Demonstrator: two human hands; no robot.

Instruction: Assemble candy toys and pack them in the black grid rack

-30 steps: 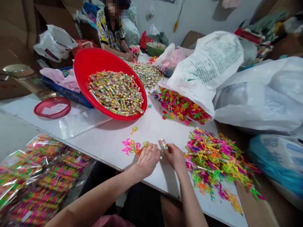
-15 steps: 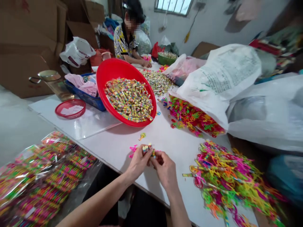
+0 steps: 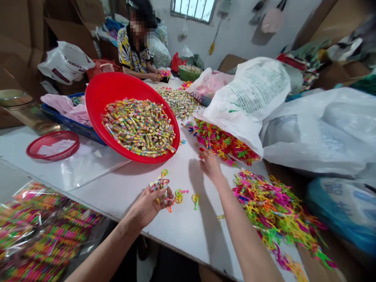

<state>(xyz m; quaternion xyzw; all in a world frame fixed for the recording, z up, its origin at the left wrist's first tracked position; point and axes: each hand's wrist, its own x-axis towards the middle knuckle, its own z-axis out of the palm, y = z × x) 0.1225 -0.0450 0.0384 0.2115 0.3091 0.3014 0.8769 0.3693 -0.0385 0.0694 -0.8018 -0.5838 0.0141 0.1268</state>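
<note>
My left hand (image 3: 152, 205) is closed around several small striped cylinders (image 3: 160, 186), which look clear-wrapped, above the near part of the table. My right hand (image 3: 210, 164) reaches forward with its fingers stretched out, beside a small red plastic piece (image 3: 201, 150) at the spill from a white sack (image 3: 246, 90). Its fingertips are partly hidden, so contact is unclear. Bright curly plastic pieces (image 3: 223, 141) fill the sack's mouth. On the table by my left hand lie a yellow piece (image 3: 178, 196) and a yellow-green piece (image 3: 195, 201). A tilted red basin (image 3: 102, 92) holds many striped cylinders (image 3: 141, 125).
A heap of curly plastic pieces (image 3: 270, 211) covers the table's right side. At left are a red basket (image 3: 53, 145), a blue tray (image 3: 69, 124) and a glass jar (image 3: 28, 111). Packed clear bags (image 3: 44, 235) lie lower left. Another person (image 3: 136, 47) works across the table.
My hands were together over the table; now the right has moved forward and right to the sack's spill. The left keeps the cylinders. More loose pieces show beside it. The view has shifted right.
</note>
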